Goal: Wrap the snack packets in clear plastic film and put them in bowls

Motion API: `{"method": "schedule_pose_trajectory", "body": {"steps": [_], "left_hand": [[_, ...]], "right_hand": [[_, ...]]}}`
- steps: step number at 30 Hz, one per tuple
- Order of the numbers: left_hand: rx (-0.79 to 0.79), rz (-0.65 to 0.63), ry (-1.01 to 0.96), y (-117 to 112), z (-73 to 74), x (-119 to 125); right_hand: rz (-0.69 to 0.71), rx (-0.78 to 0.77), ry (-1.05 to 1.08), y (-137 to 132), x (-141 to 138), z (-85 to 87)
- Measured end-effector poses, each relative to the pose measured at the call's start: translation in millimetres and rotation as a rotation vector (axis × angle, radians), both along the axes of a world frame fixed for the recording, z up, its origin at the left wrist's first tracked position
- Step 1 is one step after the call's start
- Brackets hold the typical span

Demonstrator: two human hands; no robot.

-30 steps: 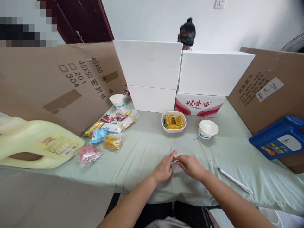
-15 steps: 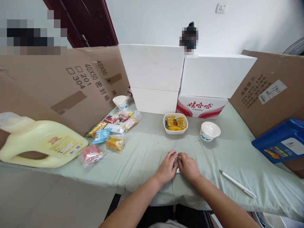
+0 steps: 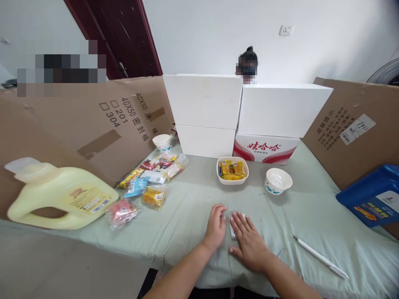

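My right hand (image 3: 247,241) lies flat on the near part of the cloth. Its fingers stretch over a small whitish packet (image 3: 232,231), which is mostly covered; only its left edge shows. Just to the left, my left hand (image 3: 215,226) rests on its side with loosely bent fingers and nothing visible in it. Beyond both hands stands a white square bowl (image 3: 232,182) with yellow-wrapped snacks in it. To its right is a paper bowl (image 3: 278,181) with a blue pattern and something clear inside.
Several packaged snacks (image 3: 153,197) lie at the left, near a large yellow jug (image 3: 62,195) and paper bowls (image 3: 162,142). A white pen (image 3: 321,256) and a blue bottle (image 3: 370,195) are at the right. White boxes (image 3: 205,141) and cardboard (image 3: 124,120) wall the table; a person's head (image 3: 247,62) shows behind.
My hands were together around the small packet and have parted. The right one now lies flat over the packet; the left has moved slightly left, off it. The view has tilted up a little.
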State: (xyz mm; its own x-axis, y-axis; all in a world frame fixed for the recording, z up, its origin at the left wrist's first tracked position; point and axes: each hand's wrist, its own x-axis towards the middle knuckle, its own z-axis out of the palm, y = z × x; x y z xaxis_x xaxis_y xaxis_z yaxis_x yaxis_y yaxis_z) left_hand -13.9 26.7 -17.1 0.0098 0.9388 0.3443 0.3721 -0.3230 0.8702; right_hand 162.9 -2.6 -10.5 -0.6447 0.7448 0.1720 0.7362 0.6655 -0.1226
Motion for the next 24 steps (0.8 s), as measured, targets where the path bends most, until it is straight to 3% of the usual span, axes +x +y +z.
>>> {"method": "schedule_pose_trajectory", "body": {"steps": [4, 12, 16, 20, 24], "left_hand": [[-0.103, 0.088, -0.244, 5, -1.8, -8], [-0.037, 0.051, -0.187, 5, 3.9, -6], [-0.042, 0.043, -0.186, 5, 5.8, -8], [-0.061, 0.037, -0.196, 4, 6.7, -9], [-0.076, -0.003, -0.198, 3, 5.6, -9]], "right_hand": [[-0.051, -0.206, -0.035, -1, -5, 2.5], [-0.029, -0.392, 0.02, 1, -4, 24.5], [-0.088, -0.325, 0.041, -2, -5, 26.1], [-0.174, -0.206, 0.093, -14, -6, 14.0], [-0.112, -0.016, 0.131, -25, 4, 1.3]]}}
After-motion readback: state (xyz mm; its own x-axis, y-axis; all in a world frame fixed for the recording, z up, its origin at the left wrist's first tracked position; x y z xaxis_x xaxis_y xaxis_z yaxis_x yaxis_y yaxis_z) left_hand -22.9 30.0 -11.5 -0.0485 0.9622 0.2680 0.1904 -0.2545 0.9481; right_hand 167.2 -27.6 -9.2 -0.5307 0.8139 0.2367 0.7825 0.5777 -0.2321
